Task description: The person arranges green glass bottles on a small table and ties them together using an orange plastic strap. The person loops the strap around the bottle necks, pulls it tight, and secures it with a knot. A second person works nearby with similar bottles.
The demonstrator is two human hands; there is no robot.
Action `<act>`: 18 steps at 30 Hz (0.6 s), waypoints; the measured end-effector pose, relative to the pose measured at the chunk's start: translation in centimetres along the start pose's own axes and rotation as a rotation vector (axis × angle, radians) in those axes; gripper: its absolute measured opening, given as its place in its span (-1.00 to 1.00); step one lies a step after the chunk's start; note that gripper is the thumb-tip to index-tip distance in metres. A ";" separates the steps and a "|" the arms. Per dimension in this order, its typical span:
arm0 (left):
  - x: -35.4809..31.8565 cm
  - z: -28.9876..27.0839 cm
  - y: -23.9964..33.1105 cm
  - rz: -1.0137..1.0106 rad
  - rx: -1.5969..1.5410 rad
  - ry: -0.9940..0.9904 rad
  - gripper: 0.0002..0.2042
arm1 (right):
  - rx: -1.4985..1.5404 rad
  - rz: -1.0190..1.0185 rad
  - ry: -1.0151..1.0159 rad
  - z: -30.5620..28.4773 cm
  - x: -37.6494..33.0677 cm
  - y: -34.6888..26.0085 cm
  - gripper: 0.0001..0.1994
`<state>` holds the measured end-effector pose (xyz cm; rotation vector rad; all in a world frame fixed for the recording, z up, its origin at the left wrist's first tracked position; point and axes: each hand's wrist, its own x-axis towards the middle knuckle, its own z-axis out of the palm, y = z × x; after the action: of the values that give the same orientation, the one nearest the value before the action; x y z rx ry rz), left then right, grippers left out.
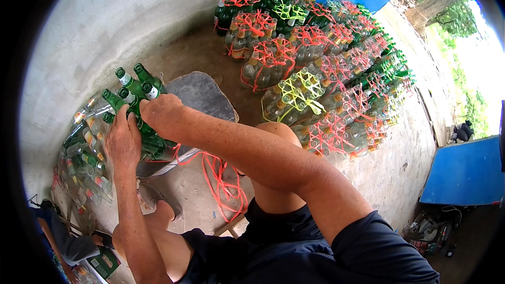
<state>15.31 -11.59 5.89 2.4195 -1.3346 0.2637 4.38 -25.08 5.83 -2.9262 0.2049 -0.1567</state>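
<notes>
A cluster of green glass bottles (133, 88) stands close together at the left, necks upward. Against its near side lies my left hand (124, 139), its fingers closed about a bottle among the necks. My right hand (160, 111) is bent down over the right side of the cluster with its fingers curled in. The bottles and the hand itself hide what those fingers grip. From below the cluster, red plastic string (223, 184) trails in loose loops toward my legs. A dark grey board (202, 97) lies under and beside the bottles.
Many bottle bundles tied with red string (271, 55) and yellow-green string (302, 92) fill the floor from the back to the right. Loose clear bottles (84, 171) are heaped at the left by the wall (100, 26). Blue panels (465, 173) stand at the right and back.
</notes>
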 end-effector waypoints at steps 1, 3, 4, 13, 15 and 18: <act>0.0 0.1 0.0 0.000 0.000 0.004 -0.69 | -0.005 0.016 -0.033 -0.1 0.0 -0.1 -0.71; -0.1 0.1 -0.1 -0.001 -0.001 0.008 -0.69 | -0.015 0.048 -0.100 -0.4 0.2 -0.3 -0.70; -0.1 0.1 0.0 -0.002 -0.002 0.008 -0.69 | -0.015 0.045 -0.100 -0.4 0.2 -0.3 -0.70; 0.0 -0.1 0.1 -0.002 0.005 0.006 -0.70 | 0.009 -0.005 0.016 0.0 0.0 0.0 -0.74; -0.1 0.0 0.1 -0.001 0.007 0.006 -0.70 | 0.006 -0.006 0.016 0.0 0.0 0.0 -0.73; -0.1 0.0 0.1 0.005 0.009 0.008 -0.70 | 0.009 -0.001 0.013 0.0 0.0 0.0 -0.73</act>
<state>15.20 -11.58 5.91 2.4201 -1.3383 0.2808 4.37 -25.04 5.84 -2.9167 0.2040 -0.1765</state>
